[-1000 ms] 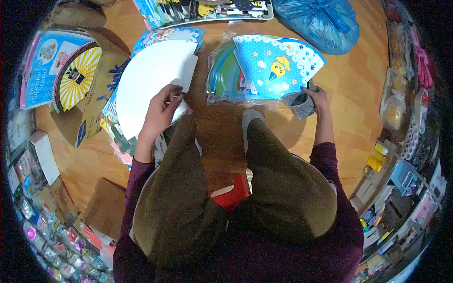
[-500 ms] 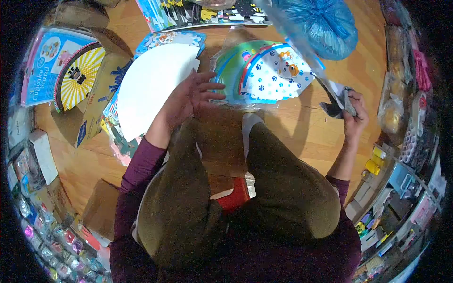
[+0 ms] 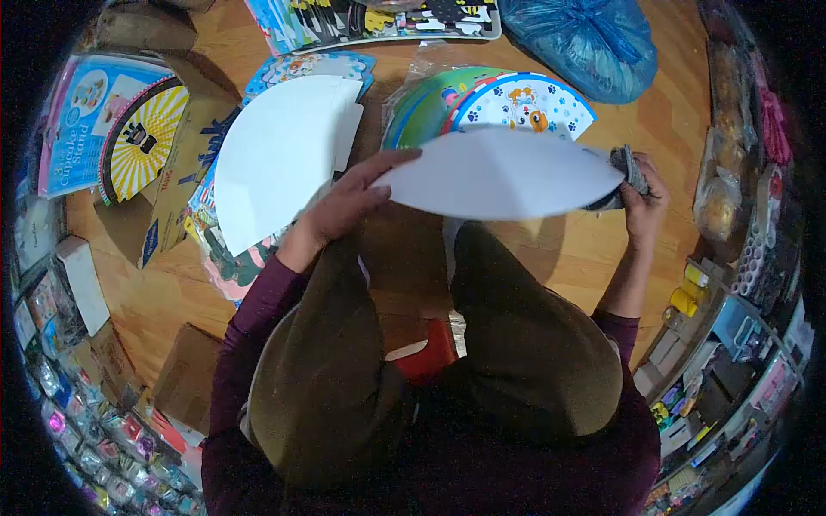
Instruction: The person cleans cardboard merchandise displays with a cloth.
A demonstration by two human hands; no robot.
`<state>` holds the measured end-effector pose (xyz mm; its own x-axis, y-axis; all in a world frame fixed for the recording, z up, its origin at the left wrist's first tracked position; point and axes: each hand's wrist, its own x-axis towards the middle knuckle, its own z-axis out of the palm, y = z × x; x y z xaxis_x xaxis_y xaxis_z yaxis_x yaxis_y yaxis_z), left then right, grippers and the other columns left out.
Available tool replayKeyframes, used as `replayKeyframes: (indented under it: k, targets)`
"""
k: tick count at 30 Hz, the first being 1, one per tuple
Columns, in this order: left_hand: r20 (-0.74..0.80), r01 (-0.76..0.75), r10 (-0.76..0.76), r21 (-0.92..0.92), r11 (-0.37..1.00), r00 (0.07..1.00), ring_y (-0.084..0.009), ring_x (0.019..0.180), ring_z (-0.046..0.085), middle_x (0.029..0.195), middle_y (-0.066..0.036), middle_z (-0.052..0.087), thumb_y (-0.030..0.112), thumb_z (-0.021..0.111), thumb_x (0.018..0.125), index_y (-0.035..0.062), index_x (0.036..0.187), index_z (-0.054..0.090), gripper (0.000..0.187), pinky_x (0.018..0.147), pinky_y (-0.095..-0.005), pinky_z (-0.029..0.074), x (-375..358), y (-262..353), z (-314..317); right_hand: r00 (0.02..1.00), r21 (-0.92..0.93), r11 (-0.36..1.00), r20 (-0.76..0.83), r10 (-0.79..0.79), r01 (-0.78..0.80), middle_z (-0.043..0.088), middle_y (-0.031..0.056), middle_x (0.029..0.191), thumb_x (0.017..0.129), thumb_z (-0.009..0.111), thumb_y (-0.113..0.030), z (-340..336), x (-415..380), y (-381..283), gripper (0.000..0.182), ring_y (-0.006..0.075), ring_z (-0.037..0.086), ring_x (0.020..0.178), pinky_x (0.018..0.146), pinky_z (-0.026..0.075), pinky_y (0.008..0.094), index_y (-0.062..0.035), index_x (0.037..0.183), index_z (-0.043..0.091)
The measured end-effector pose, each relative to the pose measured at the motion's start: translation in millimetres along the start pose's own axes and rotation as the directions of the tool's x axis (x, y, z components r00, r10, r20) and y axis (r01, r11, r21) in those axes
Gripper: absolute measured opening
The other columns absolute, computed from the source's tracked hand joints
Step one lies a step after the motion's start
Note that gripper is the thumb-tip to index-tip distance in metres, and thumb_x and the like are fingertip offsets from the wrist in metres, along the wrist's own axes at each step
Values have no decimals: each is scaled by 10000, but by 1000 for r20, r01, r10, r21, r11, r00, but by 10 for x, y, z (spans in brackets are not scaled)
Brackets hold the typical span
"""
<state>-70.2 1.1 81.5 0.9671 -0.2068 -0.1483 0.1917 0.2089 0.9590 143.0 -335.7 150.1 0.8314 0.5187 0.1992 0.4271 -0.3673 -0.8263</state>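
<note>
A curved white card sheet (image 3: 503,176) is held up above the floor between both my hands, its blank face toward me. My left hand (image 3: 357,193) pinches its left end between thumb and fingers. My right hand (image 3: 647,202) grips the right end, along with a bunched grey cloth (image 3: 632,169). Just beyond the sheet lie fan-shaped printed cards, the top one a white card with paw prints and a cartoon dog (image 3: 551,99), partly covered by the sheet. Left of my left hand rests a fan-shaped stack of blank white cards (image 3: 275,163).
A blue plastic bag (image 3: 594,47) and a tray of black-and-yellow printed pieces (image 3: 379,21) stand at the back. Cupcake stand packs (image 3: 73,138) lean beside a cardboard box (image 3: 176,185) at left. Shelves of packaged goods (image 3: 748,344) line the right side.
The sheet, held only by my right hand and seen nearly edge-on before, has swung down across to the left. My left hand, open before, has closed on its left end.
</note>
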Motion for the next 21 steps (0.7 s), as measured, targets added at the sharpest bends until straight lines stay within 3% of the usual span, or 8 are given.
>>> replayKeyframes:
  k: [4,8,12,15,18,19,20,21]
  targets:
    - [118,-3,10,-62,998,993,-172,1074,393,1230,-85,373,306,528,794,61,1253,326,558,854,-271,370,-53,-91,41,959,-7,963,92,267,-268,546,29,777,674,636,-15,-105,26,95,169,94,486,703,637,389,224,25,825,575]
    - [-23,456,-458,153,877,888,-125,730,565,904,-94,585,289,460,851,12,1015,522,327,601,-253,471,-11,-272,98,946,-102,944,50,321,-315,545,5,719,740,599,-84,32,198,183,130,97,480,658,599,385,220,5,835,587]
    - [-168,488,-508,-148,860,844,-130,573,567,748,-94,598,294,392,879,-5,883,541,334,477,-246,464,156,-300,171,860,370,873,-276,429,-317,574,36,793,794,556,-148,158,427,438,209,107,502,700,635,406,248,17,919,581]
    - [-152,529,-604,-349,774,783,-155,574,575,759,-114,595,282,376,884,-12,900,526,331,477,-254,470,221,-542,163,855,397,889,-353,379,-229,582,54,839,818,523,-250,398,505,168,303,126,513,741,665,408,270,19,952,566]
    - [-145,509,-604,-408,758,784,-178,587,584,774,-133,595,271,369,885,-15,928,510,322,485,-266,478,263,-806,142,899,46,909,-135,417,-415,585,115,768,833,441,-363,882,331,55,418,195,539,738,671,404,327,20,969,540]
    - [-138,525,-614,-397,753,777,-189,603,589,786,-143,594,263,364,886,-14,942,503,315,492,-273,483,273,-834,150,826,-99,835,126,550,-541,569,153,874,822,460,-323,1088,282,-8,402,248,529,829,721,398,350,21,1027,499]
    - [-135,527,-615,-396,752,777,-189,603,589,786,-143,594,263,364,886,-14,942,503,315,492,-273,483,277,-816,171,961,-381,922,223,165,-70,495,183,1063,775,520,-263,1460,47,350,453,301,473,969,817,370,361,14,1121,429]
    - [-169,554,-634,-354,753,754,-201,617,593,786,-150,593,257,361,886,-13,952,497,309,500,-281,487,287,-775,189,955,-68,992,287,-82,106,367,189,1219,715,561,-220,1656,33,-114,581,334,351,1116,914,305,375,-9,1211,344]
